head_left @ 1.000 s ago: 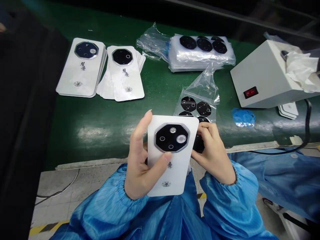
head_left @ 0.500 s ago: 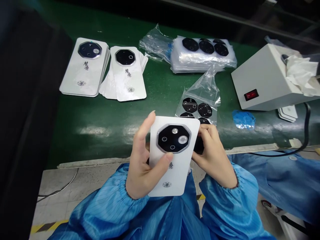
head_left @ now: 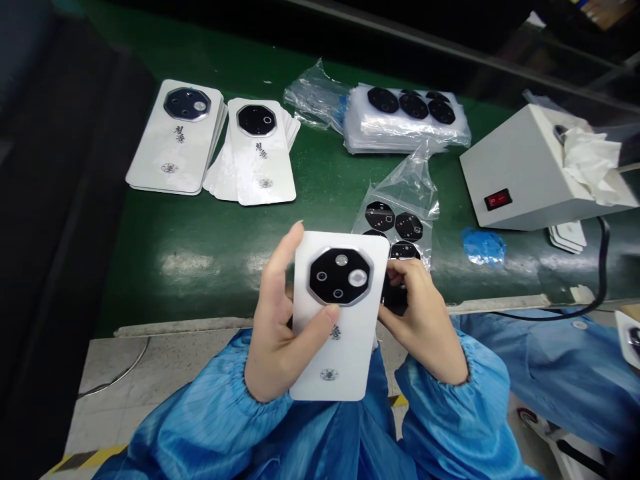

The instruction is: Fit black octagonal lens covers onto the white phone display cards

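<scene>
My left hand (head_left: 285, 320) grips a white phone back panel (head_left: 333, 383), thumb across its front below the black octagonal camera plate (head_left: 340, 275). The panel is tilted up over the table edge and faces me. At its right edge, my right hand (head_left: 427, 320) is closed, thumb and fingers bent together. A dark area shows between its fingers, and what they pinch is partly hidden behind the panel. Just beyond that hand lies a clear plastic bag (head_left: 425, 207) with several black octagonal lens plates (head_left: 380, 216).
On the green table (head_left: 185, 227) stand a stack of white panels (head_left: 175, 150) and a fanned pile (head_left: 265, 167). Plastic-wrapped lens plates (head_left: 405, 130) lie at the back. A grey box (head_left: 520, 167) with a red switch, tissue (head_left: 593, 160) and blue film (head_left: 484, 247) are to the right.
The held panel and both hands have shifted slightly left and down in the picture, while the view has also moved a little. A white panel part has appeared at the right edge.
</scene>
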The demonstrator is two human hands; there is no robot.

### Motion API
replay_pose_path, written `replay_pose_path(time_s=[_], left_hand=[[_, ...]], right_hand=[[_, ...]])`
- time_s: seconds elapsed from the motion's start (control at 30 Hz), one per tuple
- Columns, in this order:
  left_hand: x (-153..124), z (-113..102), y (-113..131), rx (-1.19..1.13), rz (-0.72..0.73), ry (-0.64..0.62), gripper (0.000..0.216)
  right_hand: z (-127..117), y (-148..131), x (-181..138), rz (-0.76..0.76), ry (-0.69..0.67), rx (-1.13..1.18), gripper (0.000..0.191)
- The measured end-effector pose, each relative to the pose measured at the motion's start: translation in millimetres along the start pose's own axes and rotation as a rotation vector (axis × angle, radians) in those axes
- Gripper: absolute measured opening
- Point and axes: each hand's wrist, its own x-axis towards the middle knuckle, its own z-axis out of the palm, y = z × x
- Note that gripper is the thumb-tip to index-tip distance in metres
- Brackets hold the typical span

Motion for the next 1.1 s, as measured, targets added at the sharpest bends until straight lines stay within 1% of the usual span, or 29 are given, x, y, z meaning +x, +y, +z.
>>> replay_pose_path(time_s=[0.07,0.17,0.27,0.37,0.53,0.57,0.63,0.7,0.73,0.83,0.97,1.1], left_hand=[[0,-2,4,-0.029,0.003,0.031,0.065],[3,-6,9,-0.037,-0.013,0.112,0.071],[6,-12,14,-0.044,-0.045,0.163,0.08],[10,-17,18,-0.066,-0.069,0.161,0.08],[10,-15,12,-0.122,-0.112,0.06,0.071],[8,-12,9,-0.165,-0.146,0.012,0.071],[3,-5,1,-0.289,-0.242,-0.123,0.071],[-2,2,-7,-0.427,-0.326,-0.251,0.067],[-5,6,-10,-0.481,-0.348,-0.292,0.064],[-9,10,-15,-0.543,-0.36,-0.336,0.06],[-9,8,-13,-0.527,-0.335,-0.353,0.061],[-9,7,-11,-0.489,-0.323,-0.352,0.055]], right_hand=[[-1,0,-1,-0.032,0.004,-0.025,0.038],[-2,1,-3,-0.087,-0.006,-0.052,0.047],[-3,2,-5,-0.142,-0.013,-0.061,0.048],[-5,4,-6,-0.184,0.018,-0.098,0.046],[-20,0,-10,-0.224,0.161,-0.06,0.046],[-24,-3,-11,-0.24,0.189,-0.05,0.046],[-30,-11,-12,-0.278,0.237,-0.042,0.047],[-33,-19,-12,-0.309,0.277,-0.054,0.046],[-33,-22,-12,-0.324,0.294,-0.066,0.046],[-31,-28,-12,-0.363,0.302,-0.105,0.044],[-29,-28,-13,-0.395,0.276,-0.124,0.047],[-29,-25,-13,-0.418,0.252,-0.135,0.047]])
